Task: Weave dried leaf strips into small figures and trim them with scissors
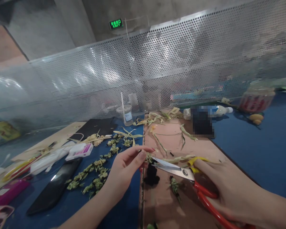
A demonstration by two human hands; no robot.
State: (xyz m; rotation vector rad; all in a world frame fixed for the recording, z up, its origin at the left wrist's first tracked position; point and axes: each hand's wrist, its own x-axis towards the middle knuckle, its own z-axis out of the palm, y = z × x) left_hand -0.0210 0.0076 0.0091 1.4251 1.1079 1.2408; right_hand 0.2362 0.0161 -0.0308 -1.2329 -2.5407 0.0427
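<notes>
My left hand is closed in a pinch around a small greenish plant-fibre piece, partly hidden by the fingertips. In my right hand is a pair of scissors with red and yellow at the handles, its blades pointing left and slightly parted. The blade tips reach the fibre piece beside my left thumb. Under the blades lies a black clump on the brown board. A loose green knotted piece rests just to its right.
Several knotted green pieces lie on the blue surface at left, near a black phone-like slab and a white packet. Dried husk strips, a plastic cup with straw, a bottle and a jar stand or lie before the perforated metal screen.
</notes>
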